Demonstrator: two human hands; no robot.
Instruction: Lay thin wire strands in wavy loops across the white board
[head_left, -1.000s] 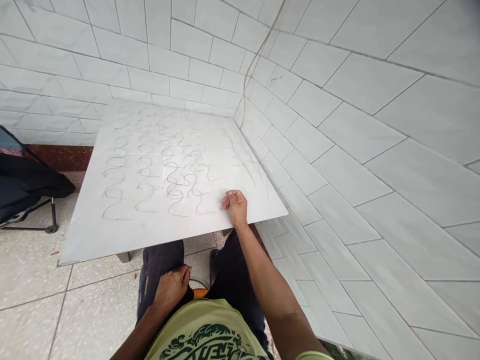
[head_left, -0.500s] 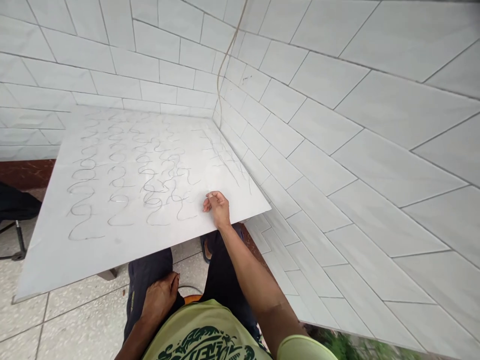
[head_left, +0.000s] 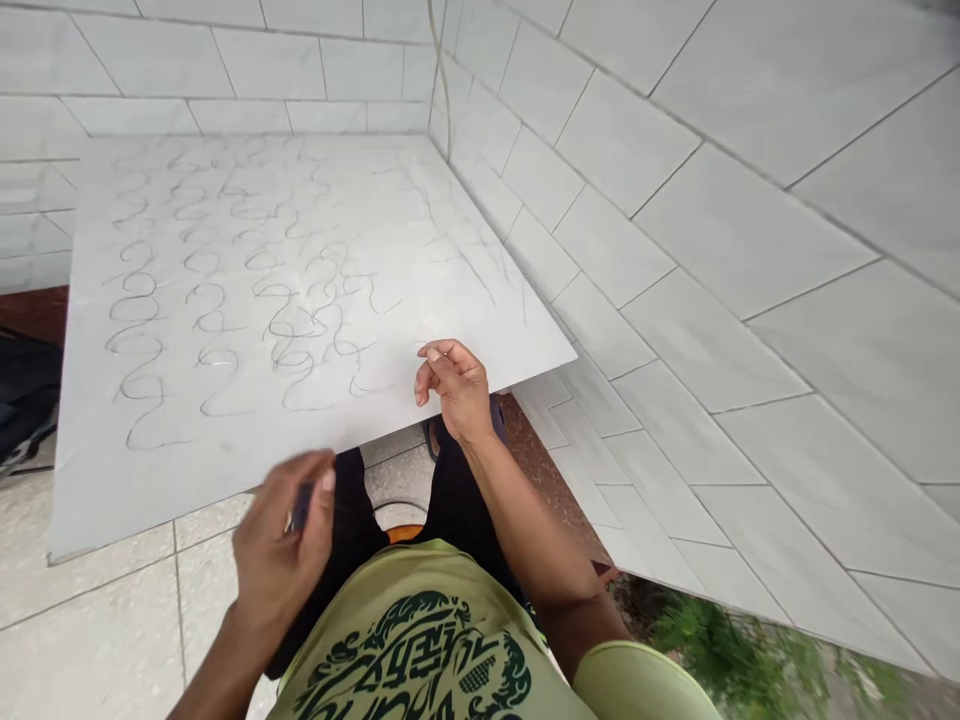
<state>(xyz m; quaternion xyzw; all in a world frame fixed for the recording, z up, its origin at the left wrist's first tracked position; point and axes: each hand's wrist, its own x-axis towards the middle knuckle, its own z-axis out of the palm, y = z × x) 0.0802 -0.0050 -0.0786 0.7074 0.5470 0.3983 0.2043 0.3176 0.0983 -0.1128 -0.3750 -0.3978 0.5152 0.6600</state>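
Observation:
A large white marble slab lies flat in front of me, covered with rows of pencilled wavy lines. My right hand hovers at the slab's near edge, fingers curled loosely together with nothing visible in them. My left hand is raised above my lap, blurred by motion, its fingers pinched on a small dark object that I cannot make out.
White tiled walls close in behind and to the right of the slab. A thin cord hangs in the corner. A dark bag sits at the far left on the speckled floor. Green plants show at the lower right.
My left hand has lifted off my thigh and now pinches a small dark object. My right hand has risen slightly from the slab edge. The view has tilted downward.

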